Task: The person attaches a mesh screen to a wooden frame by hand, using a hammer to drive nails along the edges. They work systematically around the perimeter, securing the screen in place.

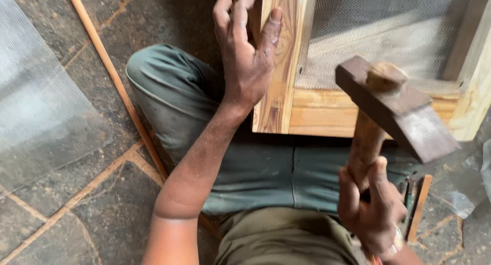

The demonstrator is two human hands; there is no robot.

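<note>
— Gripping what, over on the left?

— Clamping the left hand [245, 55] round the upright bar of a wooden frame [279, 65]: thumb pressed flat on the face, fingers curled over the far edge. Pale, streaky grain, planed smooth, squared corners. Resting on the lap, corner down over green trousers [255, 168].

— And inside the frame?

— Stretched fine wire mesh [378, 35], grey and grainy, see-through, touching the wood all along the inner edge.

— Right side?

— Clenched hard on a hammer [394, 109], right hand [371, 209] low on the handle, thumb up along it. Rough, worn, reddish wood for the handle, round in section, poking up through the head. Blocky dark iron for the head, rusty brown, one flat square face turned toward the camera. Raised near the frame's lower rail, head hanging in front of the mesh, not touching.

— Anything round about?

— Lying on the left, a loose sheet of mesh [41, 106], grey and fine like the other. Running beside it, a long thin wooden strip [110, 71], round-edged, orange-brown. Underneath, dark stone paving [117, 209], uneven slabs with sandy joints. Down by the right hand, some narrow sticks [419, 203], too hidden to tell more.
</note>
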